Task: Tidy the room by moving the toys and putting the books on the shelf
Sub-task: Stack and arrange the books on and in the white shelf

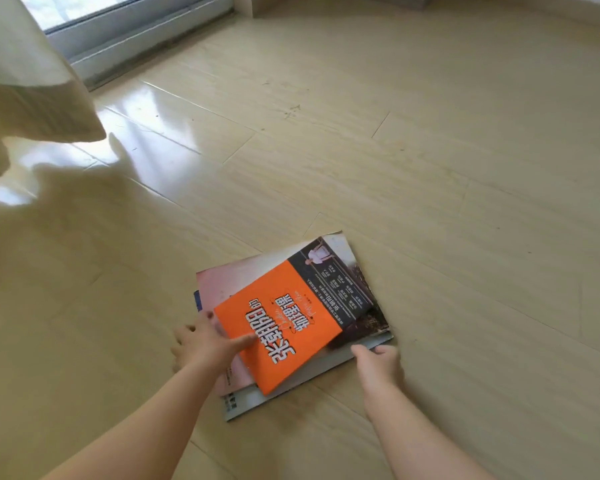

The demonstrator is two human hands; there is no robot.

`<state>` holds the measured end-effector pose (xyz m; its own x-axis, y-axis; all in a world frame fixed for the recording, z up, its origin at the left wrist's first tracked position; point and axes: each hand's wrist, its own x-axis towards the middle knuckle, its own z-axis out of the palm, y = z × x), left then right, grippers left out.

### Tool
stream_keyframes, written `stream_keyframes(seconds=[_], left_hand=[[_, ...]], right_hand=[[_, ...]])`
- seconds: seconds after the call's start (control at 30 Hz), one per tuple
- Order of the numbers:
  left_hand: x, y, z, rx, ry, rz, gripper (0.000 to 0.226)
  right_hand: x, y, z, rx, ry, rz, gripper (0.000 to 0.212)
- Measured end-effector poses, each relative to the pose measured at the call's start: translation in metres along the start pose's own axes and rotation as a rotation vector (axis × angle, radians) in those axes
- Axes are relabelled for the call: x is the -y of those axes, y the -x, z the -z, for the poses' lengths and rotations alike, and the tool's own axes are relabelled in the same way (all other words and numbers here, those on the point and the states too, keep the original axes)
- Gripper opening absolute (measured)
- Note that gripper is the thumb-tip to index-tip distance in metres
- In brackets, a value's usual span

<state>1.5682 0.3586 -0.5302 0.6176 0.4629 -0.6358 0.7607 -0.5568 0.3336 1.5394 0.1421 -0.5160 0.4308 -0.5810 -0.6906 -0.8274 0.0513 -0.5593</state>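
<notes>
Hands on a stack of books lying on the wooden floor.
Left grip clasps the stack's left edge, thumb pressed on the orange book that lies on top, askew; right grip curls round the near edge of the grey-edged magazine at the bottom. A pink magazine lies between them. A pale curtain hangs at upper left.

Orange paperback book w/ white lettering outlined black, dark grey band at one end; pink glossy magazine; blue-edged book; grey-white flat magazine; pale beige wood-grain plank floor; cream fabric curtain.
</notes>
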Motion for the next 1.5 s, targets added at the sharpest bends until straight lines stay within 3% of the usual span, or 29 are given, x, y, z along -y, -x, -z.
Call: stream_keyframes(seconds=[0.07, 0.13, 0.2, 0.27, 0.33, 0.47, 0.63, 0.77, 0.83, 0.97, 1.1, 1.2, 1.4, 1.5], left_hand=[[0.000, 0.004, 0.004, -0.032, 0.047, 0.117, 0.115], [-0.003, 0.001, 0.002, 0.035, 0.214, 0.234, 0.118], [-0.002, -0.008, -0.006, 0.128, 0.359, 0.269, 0.129], [0.005, -0.023, -0.013, 0.144, 0.431, 0.284, 0.131], [0.005, -0.017, -0.003, 0.127, 0.486, 0.299, 0.117], [0.008, -0.012, 0.015, 0.295, 0.583, 0.247, 0.058], [0.013, -0.007, 0.016, 0.257, 0.687, 0.078, 0.061], [0.005, 0.002, 0.032, 0.170, 0.683, 0.010, 0.080], [-0.004, 0.023, 0.054, 0.164, 0.669, -0.002, 0.071], [-0.017, 0.091, 0.117, 0.134, 0.684, -0.032, 0.052], [-0.030, 0.176, 0.211, 0.124, 0.709, -0.055, 0.051], [-0.040, 0.252, 0.300, 0.126, 0.744, -0.057, 0.051], [-0.037, 0.382, 0.454, 0.113, 0.755, -0.056, 0.078], [-0.024, 0.446, 0.512, 0.072, 0.771, -0.134, 0.048]], right_hand=[[0.005, -0.014, 0.005, -0.069, 0.123, 0.077, 0.065], [0.010, -0.027, 0.003, 0.033, 0.165, 0.152, 0.088], [0.013, -0.033, -0.003, 0.108, 0.188, 0.188, 0.096], [0.014, -0.032, -0.003, 0.079, 0.256, 0.182, 0.092], [0.014, -0.031, 0.003, 0.047, 0.253, 0.136, 0.088], [-0.002, -0.029, 0.011, 0.104, 0.091, -0.018, 0.082], [-0.004, -0.025, 0.016, 0.156, -0.047, -0.080, 0.078], [0.014, -0.017, 0.025, 0.259, -0.024, -0.089, 0.074], [0.029, 0.000, 0.037, 0.287, 0.013, -0.092, 0.068], [0.065, 0.063, 0.072, 0.369, 0.033, -0.155, 0.054], [0.111, 0.158, 0.119, 0.438, 0.001, -0.161, 0.051], [0.162, 0.251, 0.162, 0.528, -0.004, -0.174, 0.029], [0.254, 0.423, 0.241, 0.708, 0.139, -0.126, 0.021], [0.278, 0.494, 0.267, 0.806, 0.218, -0.101, 0.027]])
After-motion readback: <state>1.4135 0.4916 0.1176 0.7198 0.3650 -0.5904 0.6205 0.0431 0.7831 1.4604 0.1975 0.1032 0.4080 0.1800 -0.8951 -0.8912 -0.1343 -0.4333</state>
